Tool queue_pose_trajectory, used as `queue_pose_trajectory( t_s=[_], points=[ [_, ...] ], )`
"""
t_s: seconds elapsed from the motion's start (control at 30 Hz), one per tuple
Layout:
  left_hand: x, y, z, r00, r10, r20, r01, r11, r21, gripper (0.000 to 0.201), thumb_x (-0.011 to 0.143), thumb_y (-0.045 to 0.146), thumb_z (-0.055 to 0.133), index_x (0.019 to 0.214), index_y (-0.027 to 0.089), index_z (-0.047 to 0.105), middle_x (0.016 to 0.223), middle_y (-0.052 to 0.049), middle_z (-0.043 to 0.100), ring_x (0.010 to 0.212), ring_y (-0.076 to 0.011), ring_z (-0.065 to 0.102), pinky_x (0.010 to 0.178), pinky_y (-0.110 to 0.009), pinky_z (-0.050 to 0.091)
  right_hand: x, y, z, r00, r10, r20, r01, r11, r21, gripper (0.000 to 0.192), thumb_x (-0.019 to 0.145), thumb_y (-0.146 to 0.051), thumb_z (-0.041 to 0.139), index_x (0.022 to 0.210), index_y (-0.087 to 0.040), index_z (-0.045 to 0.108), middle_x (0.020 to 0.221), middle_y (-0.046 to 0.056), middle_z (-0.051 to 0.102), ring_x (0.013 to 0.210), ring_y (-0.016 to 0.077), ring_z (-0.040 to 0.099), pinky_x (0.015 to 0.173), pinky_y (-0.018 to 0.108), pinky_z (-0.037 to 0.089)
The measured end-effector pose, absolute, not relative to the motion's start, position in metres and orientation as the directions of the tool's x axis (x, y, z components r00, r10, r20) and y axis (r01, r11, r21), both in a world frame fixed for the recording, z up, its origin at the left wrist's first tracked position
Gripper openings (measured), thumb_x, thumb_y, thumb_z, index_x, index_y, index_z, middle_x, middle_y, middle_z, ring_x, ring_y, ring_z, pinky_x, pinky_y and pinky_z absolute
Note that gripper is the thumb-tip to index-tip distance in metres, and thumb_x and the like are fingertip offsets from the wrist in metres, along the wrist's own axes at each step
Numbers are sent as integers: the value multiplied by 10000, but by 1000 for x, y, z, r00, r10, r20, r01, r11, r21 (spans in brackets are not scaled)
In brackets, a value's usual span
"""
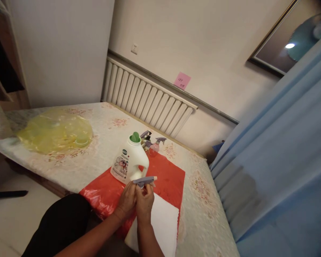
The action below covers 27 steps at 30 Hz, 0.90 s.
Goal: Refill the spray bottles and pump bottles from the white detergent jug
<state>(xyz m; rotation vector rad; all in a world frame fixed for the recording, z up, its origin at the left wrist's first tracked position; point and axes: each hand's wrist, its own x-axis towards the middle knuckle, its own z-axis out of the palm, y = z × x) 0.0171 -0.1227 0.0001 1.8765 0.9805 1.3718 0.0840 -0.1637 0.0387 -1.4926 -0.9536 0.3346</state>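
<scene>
Both hands, left hand [127,200] and right hand [144,201], clench a grey spray head [144,181] above the red sheet [171,178]. White detergent bottle [130,160] stands just behind; two small spray bottles [153,143] farther back on the bed [104,121].

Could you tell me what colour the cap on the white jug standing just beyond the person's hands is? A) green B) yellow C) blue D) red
A: the white jug standing on the red sheet has a green cap, just beyond the left hand and right hand, which together hold a grey spray trigger head.
</scene>
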Motion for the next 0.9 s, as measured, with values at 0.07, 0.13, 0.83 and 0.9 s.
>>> queue_pose_trajectory(
  t_s=[0.07, 0.13, 0.83, 0.9],
  points=[
    [18, -122, -2, 175, 852, 493, 221, -522, 824, 178, 849, 340, 471, 786, 217, 583, 817, -75, 672, 790, -250, 641, 743, -418, 562, 80, -159, 33, 667, 684, 297, 338, 77, -938, 92, 724, -246, 653, 797, -219, 603, 816, 12, 597, 724, 191, 571, 680, 292, 482],
    [19, -121, -2, 160, 864, 477, 234, -502, 832, 196, 875, 318, 426, 770, 219, 559, 795, -69, 662, 763, -240, 636, 713, -407, 565, 77, -155, 29, 711, 646, 279, 324, 51, -945, 146, 712, -265, 674, 783, -221, 554, 793, -3, 564, 688, 178, 547, 658, 284, 475],
    [21, -121, 0, 141, 876, 461, 258, -482, 837, 261, 851, 395, 438, 765, 204, 593, 802, -88, 678, 763, -258, 643, 722, -439, 567, 78, -154, 26, 714, 639, 287, 344, 37, -938, 132, 704, -262, 664, 799, -178, 628, 853, 31, 588, 762, 202, 584, 723, 311, 495],
    [21, -121, 0, 135, 880, 456, 255, -475, 842, 244, 855, 383, 436, 745, 216, 576, 786, -68, 672, 749, -243, 635, 711, -421, 569, 76, -154, 26, 723, 627, 290, 349, 30, -937, 132, 702, -267, 673, 786, -181, 620, 840, 27, 575, 743, 199, 570, 708, 311, 489]
  ],
)
